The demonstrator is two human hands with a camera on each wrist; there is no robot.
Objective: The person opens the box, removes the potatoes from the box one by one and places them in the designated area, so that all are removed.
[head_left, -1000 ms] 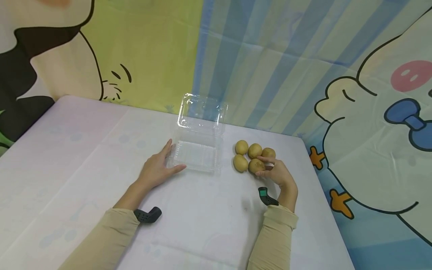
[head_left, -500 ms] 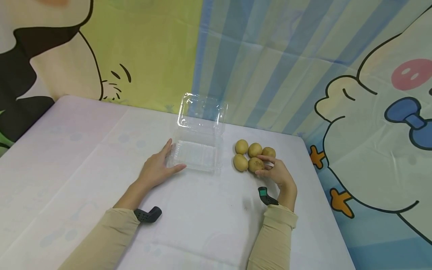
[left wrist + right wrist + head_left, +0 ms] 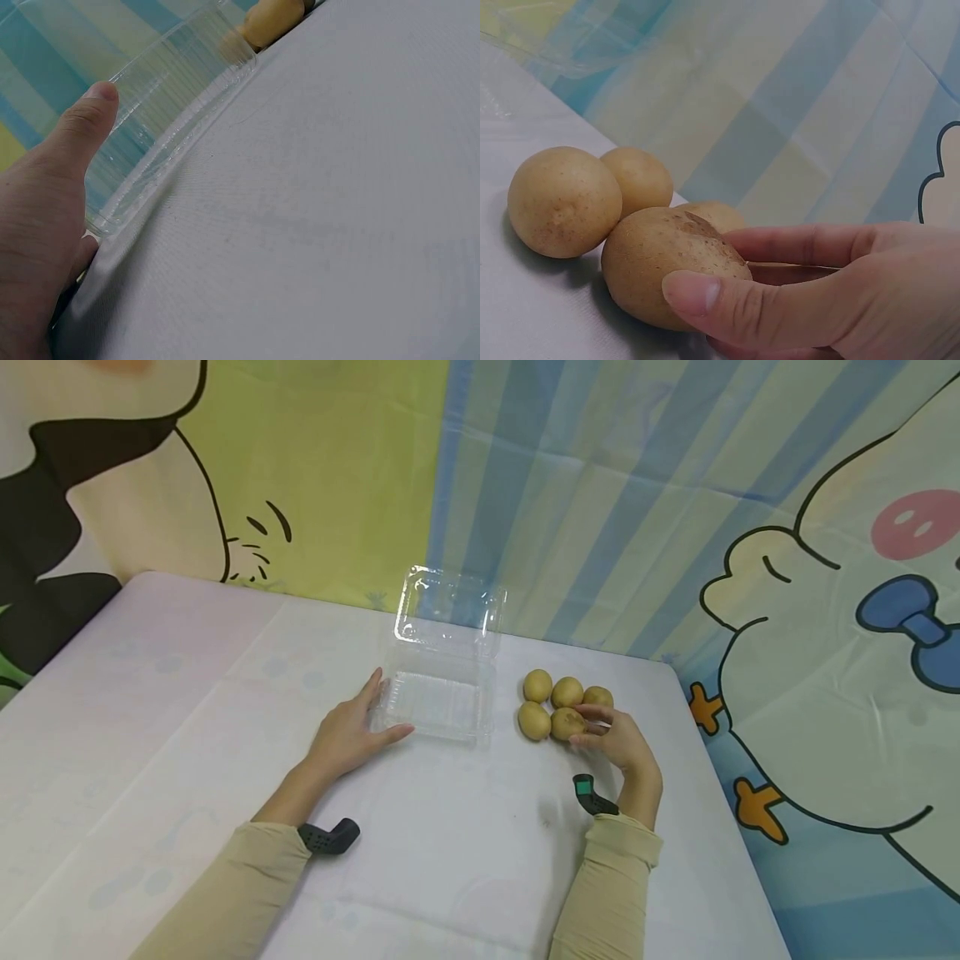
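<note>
A clear plastic clamshell box [image 3: 437,702] stands on the table with its lid [image 3: 448,610] raised at the back. My left hand [image 3: 348,735] rests against the box's left side, fingers straight, with the thumb at its front wall; the left wrist view shows that thumb [image 3: 86,124] up close. To the right of the box, several potatoes lie in two rows. Over the front right potato [image 3: 671,266], my right hand [image 3: 618,743] has its thumb on the near side and fingers at the far side. That potato looks still on the cloth, beside another front potato [image 3: 534,722].
A white cloth [image 3: 450,843] covers the table. Behind the box and potatoes hangs a printed curtain [image 3: 585,527], close to the table's back edge. Three potatoes, one of them a middle potato [image 3: 567,692], form the back row.
The front right potato has shifted very slightly left, towards its neighbour. My left hand and the box have stayed in place.
</note>
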